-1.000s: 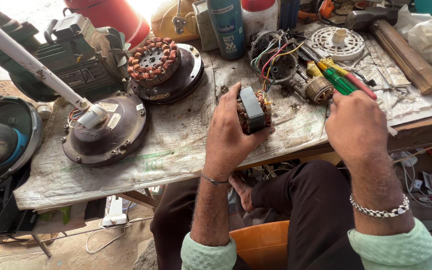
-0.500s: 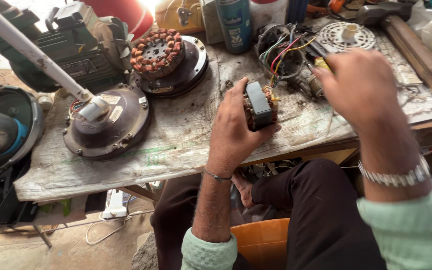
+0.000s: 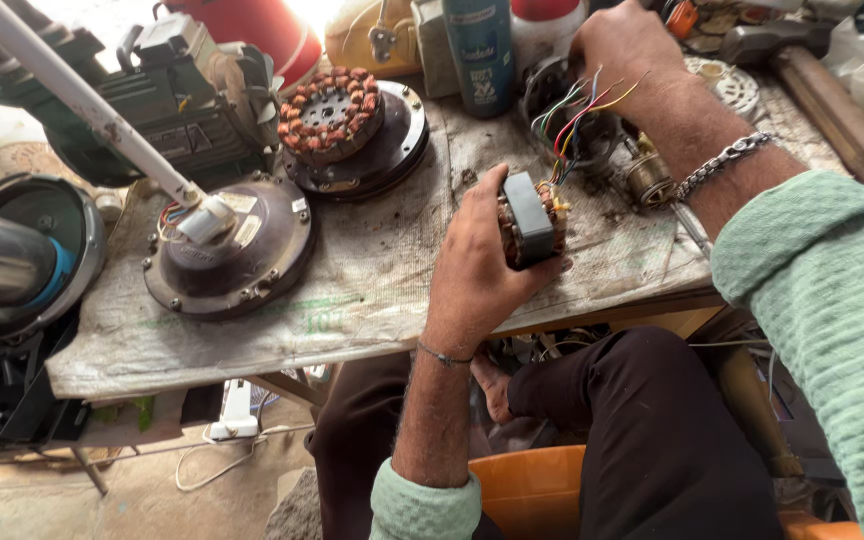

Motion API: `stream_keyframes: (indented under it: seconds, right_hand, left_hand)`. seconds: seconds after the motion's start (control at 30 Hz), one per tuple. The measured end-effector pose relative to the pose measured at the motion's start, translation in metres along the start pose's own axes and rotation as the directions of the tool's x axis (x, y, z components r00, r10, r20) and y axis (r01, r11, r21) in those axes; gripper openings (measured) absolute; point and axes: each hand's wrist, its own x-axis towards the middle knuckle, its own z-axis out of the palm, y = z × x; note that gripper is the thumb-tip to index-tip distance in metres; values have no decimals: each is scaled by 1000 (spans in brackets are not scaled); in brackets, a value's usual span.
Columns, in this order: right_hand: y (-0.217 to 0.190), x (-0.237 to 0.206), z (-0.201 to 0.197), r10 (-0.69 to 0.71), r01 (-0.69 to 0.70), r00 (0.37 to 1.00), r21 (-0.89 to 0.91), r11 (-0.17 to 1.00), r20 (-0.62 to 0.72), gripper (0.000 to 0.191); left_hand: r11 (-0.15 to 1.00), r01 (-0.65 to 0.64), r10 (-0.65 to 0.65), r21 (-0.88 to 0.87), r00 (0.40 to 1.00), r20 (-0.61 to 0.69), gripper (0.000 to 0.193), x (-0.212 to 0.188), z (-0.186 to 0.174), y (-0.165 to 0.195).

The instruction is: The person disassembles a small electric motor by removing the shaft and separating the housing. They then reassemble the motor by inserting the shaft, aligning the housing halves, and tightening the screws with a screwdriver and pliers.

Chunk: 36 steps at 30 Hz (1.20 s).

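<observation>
A: What is being held, and how?

B: A small motor stator (image 3: 529,218), grey core with copper windings, is being gripped by the left hand (image 3: 477,262), fingers wrapped round it, just above the near edge of the workbench (image 3: 352,300). The right hand (image 3: 624,45) is being stretched to the far side, onto a motor housing with coloured wires (image 3: 572,115); whether anything is being pinched there cannot be told.

A: How is a step like this best handled?

B: The stator is being held by its core; pressure on the windings is better avoided.

A: And room for movement?

B: Open cloth is lying between the stator and a ceiling-fan motor (image 3: 227,255). Space is being crowded at the back by a wound fan stator (image 3: 337,115), a spray can (image 3: 479,50) and a hammer (image 3: 812,80).
</observation>
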Motion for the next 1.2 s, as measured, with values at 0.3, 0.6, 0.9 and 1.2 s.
stream_keyframes:
  seconds: [0.3,0.6,0.9,1.2]
  right_hand:
    - [16,-16,16,283,-112,937,593,797,-204,17]
    - [30,-31,18,462,-73,887,989,132,4,13]
    - [6,-73,-39,280,48,960,991,-126,-11,10]
    - [-25,-91,-85,212,137,957,954,267,-197,9]
  left_hand:
    - [999,37,-36,-20,999,22,111,2,0,3]
    - [998,-3,5,-61,1000,24,107,2,5,3]
    - [957,-2,-46,-292,986,-158,117,1,2,-13]
    - [825,-33,-101,-564,974,-205,111,0,0,-18]
